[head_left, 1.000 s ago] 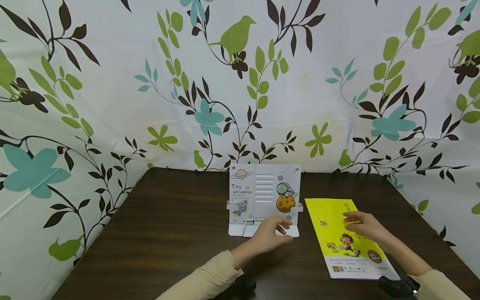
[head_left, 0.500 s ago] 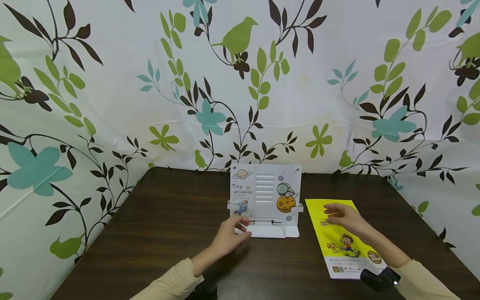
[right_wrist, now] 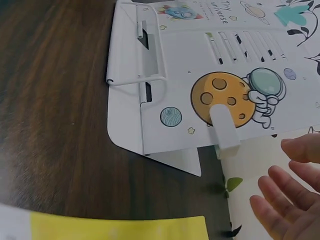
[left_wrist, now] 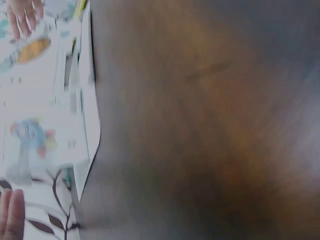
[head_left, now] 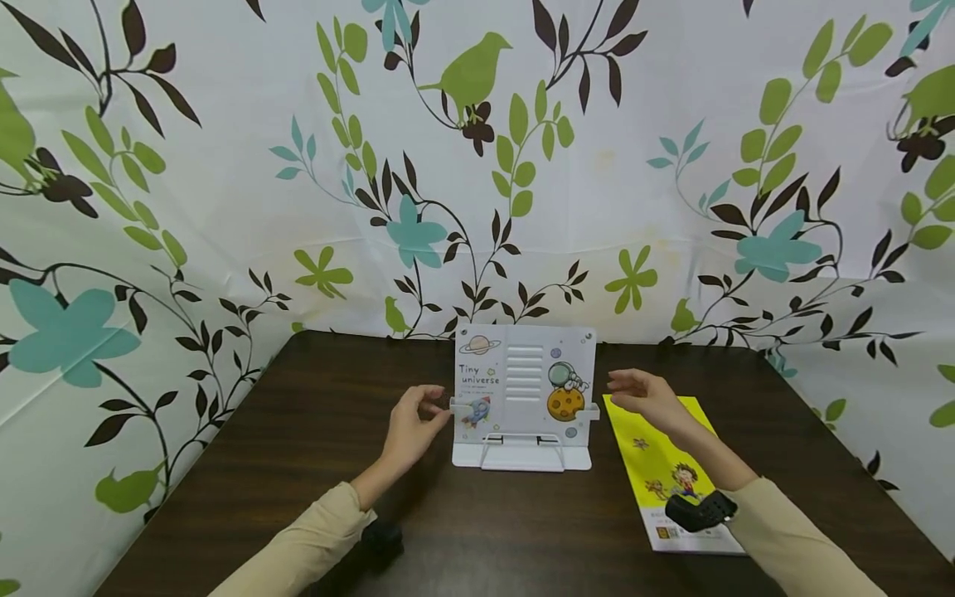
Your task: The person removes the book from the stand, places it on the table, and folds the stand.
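A white book stand (head_left: 525, 356) with "Tiny universe" print stands upright at the table's middle. Its wire holder (head_left: 522, 439) lies across the front ledge, and a small clip juts from each side edge. Beside the left clip, my left hand (head_left: 406, 427) is raised with loosely bent fingers and holds nothing. In the left wrist view, only its fingertips (left_wrist: 15, 215) show, apart from the stand. My right hand (head_left: 652, 402) hovers right of the stand, over the far end of a yellow book (head_left: 645, 452). The right wrist view shows its spread fingers clear of the stand.
The yellow book lies flat on the dark wooden table (head_left: 507, 531), to the right of the stand, partly hidden by my right forearm. A patterned cloth (head_left: 559, 166) hangs behind the table's back edge. Black wrist devices (head_left: 700, 511) sit on both arms.
My left hand has moved left from the front of the stand to its left side. My right hand has moved left and away from me, from above the book toward the stand's right side.
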Action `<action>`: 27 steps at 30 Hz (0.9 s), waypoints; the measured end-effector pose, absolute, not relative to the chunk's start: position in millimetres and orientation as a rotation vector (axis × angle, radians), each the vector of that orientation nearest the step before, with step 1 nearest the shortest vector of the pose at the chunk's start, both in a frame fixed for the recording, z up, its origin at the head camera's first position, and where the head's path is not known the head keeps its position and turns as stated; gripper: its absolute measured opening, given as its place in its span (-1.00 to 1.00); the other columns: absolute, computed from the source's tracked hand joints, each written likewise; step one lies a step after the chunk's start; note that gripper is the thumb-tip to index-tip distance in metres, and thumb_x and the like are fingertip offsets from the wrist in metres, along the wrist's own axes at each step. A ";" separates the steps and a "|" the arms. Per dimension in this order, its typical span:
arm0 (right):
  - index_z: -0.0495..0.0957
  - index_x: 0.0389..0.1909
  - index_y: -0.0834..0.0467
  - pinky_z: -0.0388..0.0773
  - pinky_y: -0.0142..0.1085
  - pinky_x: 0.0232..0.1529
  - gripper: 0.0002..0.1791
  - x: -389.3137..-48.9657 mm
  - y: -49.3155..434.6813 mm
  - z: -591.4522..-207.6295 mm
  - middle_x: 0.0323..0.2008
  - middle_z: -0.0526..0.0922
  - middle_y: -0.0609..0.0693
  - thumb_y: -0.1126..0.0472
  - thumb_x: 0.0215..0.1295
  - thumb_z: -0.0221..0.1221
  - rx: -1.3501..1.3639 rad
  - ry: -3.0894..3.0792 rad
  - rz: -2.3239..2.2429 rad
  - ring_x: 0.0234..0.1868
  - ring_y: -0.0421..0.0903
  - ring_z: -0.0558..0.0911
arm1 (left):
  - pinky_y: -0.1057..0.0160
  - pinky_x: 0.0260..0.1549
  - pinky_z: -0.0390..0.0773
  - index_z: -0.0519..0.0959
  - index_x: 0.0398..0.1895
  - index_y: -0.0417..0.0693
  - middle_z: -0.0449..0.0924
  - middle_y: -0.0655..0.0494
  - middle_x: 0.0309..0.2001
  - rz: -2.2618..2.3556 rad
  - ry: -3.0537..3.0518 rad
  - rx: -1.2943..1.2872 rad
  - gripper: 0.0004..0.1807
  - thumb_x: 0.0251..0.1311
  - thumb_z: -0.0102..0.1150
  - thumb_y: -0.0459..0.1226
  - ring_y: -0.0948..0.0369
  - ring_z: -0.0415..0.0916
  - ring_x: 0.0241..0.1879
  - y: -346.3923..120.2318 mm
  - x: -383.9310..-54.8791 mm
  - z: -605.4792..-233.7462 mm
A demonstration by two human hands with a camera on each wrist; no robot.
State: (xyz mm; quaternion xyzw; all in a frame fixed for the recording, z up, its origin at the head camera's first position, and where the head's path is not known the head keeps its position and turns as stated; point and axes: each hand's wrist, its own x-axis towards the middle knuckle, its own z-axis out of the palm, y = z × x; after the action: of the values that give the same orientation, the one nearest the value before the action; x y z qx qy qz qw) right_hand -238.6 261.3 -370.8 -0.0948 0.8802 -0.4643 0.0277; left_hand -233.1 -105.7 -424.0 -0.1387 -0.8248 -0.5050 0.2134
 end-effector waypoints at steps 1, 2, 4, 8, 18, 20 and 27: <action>0.25 0.19 0.36 0.46 -0.07 -0.01 -0.49 -241.0 258.9 -371.2 0.05 0.42 0.35 0.25 0.26 0.07 -0.298 2.712 -1.454 0.00 0.16 0.49 | 0.40 -0.51 0.53 0.52 -0.14 -0.24 0.51 -0.10 -0.20 -1.405 -2.278 -0.370 -0.65 -0.09 0.27 -0.49 0.12 0.55 -0.37 -106.9 -237.7 -423.0; 0.25 0.19 0.38 0.46 -0.08 -0.01 -0.50 -243.4 256.2 -371.9 0.04 0.42 0.35 0.26 0.27 0.07 -0.299 2.706 -1.471 0.00 0.16 0.49 | 0.39 -0.50 0.54 0.51 -0.11 -0.25 0.51 -0.13 -0.17 -1.412 -2.264 -0.360 -0.62 -0.09 0.27 -0.48 0.10 0.55 -0.36 -108.0 -242.0 -421.8; 0.25 0.18 0.39 0.46 -0.09 0.00 -0.51 -247.7 250.6 -373.9 0.03 0.43 0.35 0.30 0.27 0.06 -0.286 2.700 -1.498 0.00 0.15 0.50 | 0.37 -0.49 0.56 0.49 -0.05 -0.26 0.49 -0.19 -0.15 -1.430 -2.235 -0.357 -0.58 -0.08 0.26 -0.49 0.06 0.55 -0.33 -109.3 -250.7 -419.7; 0.28 0.15 0.40 0.47 -0.12 -0.01 -0.57 -254.0 242.7 -379.1 0.00 0.45 0.34 0.34 0.28 0.03 -0.277 2.685 -1.531 -0.01 0.17 0.50 | 0.30 -0.43 0.58 0.46 0.00 -0.30 0.49 -0.24 -0.15 -1.466 -2.206 -0.404 -0.54 -0.06 0.26 -0.50 0.02 0.53 -0.29 -109.1 -261.1 -413.4; 0.42 0.00 0.37 0.53 -0.20 -0.10 -0.68 -259.9 232.4 -381.1 -0.11 0.54 0.27 0.34 0.25 0.07 -0.340 2.711 -1.593 -0.13 0.08 0.56 | 0.29 -0.40 0.58 0.45 0.01 -0.32 0.50 -0.19 -0.21 -1.547 -2.228 -0.529 -0.56 -0.02 0.17 -0.59 0.00 0.53 -0.27 -101.3 -269.2 -406.0; 0.43 -0.03 0.38 0.54 -0.22 -0.13 -0.71 -260.0 230.3 -380.8 -0.15 0.56 0.27 0.35 0.25 0.07 -0.344 2.724 -1.599 -0.18 0.05 0.57 | 0.30 -0.42 0.57 0.46 -0.02 -0.32 0.51 -0.17 -0.24 -1.537 -2.237 -0.526 -0.59 -0.01 0.15 -0.59 0.01 0.53 -0.29 -100.1 -269.1 -405.9; 0.43 -0.11 0.42 0.57 -0.23 -0.22 -0.78 -260.9 227.6 -384.1 -0.27 0.56 0.26 0.43 0.23 0.05 -0.317 2.794 -1.626 -0.29 0.01 0.56 | 0.31 -0.45 0.54 0.48 -0.12 -0.33 0.53 -0.12 -0.31 -1.475 -2.251 -0.513 -0.66 -0.04 0.13 -0.61 0.07 0.52 -0.33 -95.1 -272.1 -405.3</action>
State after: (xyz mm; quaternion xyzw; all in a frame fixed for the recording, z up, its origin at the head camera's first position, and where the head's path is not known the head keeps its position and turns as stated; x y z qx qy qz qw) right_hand -260.9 227.6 -384.1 -0.0973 0.8589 -0.5000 -0.0533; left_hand -272.1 -95.1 -405.3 -0.1836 -0.8050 -0.5275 0.1998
